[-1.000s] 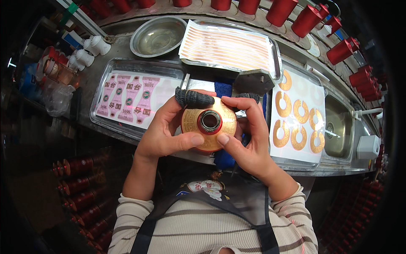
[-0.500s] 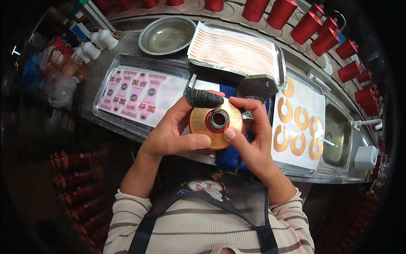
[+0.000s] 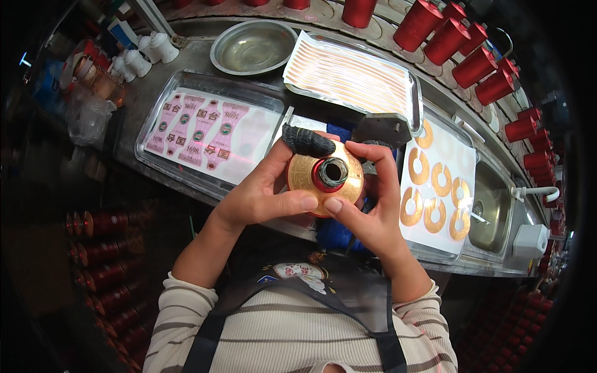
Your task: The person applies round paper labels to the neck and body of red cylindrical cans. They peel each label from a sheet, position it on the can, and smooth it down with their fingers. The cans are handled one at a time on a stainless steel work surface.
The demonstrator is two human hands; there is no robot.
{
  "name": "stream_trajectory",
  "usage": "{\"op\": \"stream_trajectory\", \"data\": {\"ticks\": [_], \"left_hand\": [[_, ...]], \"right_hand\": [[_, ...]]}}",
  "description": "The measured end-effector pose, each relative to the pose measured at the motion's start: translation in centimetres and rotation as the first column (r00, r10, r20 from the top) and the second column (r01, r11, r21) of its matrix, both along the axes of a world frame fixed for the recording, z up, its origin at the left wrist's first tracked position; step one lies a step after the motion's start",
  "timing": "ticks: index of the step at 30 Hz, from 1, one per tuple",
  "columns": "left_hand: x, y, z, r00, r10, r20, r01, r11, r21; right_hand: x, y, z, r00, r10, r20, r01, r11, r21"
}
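Observation:
Both my hands hold a red bottle (image 3: 329, 174) whose open neck faces up toward me. A gold ring-shaped label (image 3: 350, 180) lies round its shoulder. My left hand (image 3: 264, 193) grips it from the left, thumb on the near part of the label. A dark knitted cover sits over its index finger, laid across the far part. From the right, my right hand (image 3: 378, 214) is closed on the bottle, thumb pressing beside the left thumb and index finger on the far rim. The bottle's lower body is hidden by the hands.
On the right lies a white sheet of gold ring labels (image 3: 435, 216), beside a sink (image 3: 488, 233). Left is a metal tray (image 3: 149, 149) with pink labels. Behind stand a metal bowl (image 3: 217, 62) and a sheet of striped strips (image 3: 354, 78). Red bottles (image 3: 418, 26) line a curved track.
My right thumb has slid left and down along the label to meet the left thumb. The held bottle sits slightly further right in view. Red bottles on the far track have shifted.

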State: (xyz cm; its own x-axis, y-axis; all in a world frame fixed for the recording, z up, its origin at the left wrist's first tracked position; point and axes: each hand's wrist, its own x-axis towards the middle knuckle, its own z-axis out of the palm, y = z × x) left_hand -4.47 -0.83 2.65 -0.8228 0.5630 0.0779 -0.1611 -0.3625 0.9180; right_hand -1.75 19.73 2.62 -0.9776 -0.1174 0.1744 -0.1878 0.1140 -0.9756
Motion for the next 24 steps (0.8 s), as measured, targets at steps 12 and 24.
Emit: {"op": "stream_trajectory", "data": {"ticks": [12,24], "left_hand": [[0.3,0.1,1.5,0.969,0.141,-0.203,-0.189,0.952,-0.239],[1.2,0.9,2.0,0.975,0.194,-0.106,-0.212,0.954,-0.21]], "right_hand": [[-0.1,0.5,0.4,0.995,0.041,0.087,-0.034,0.996,-0.076],[-0.2,0.3,0.2,0.987,0.073,0.141,-0.041,0.975,-0.217]]}}
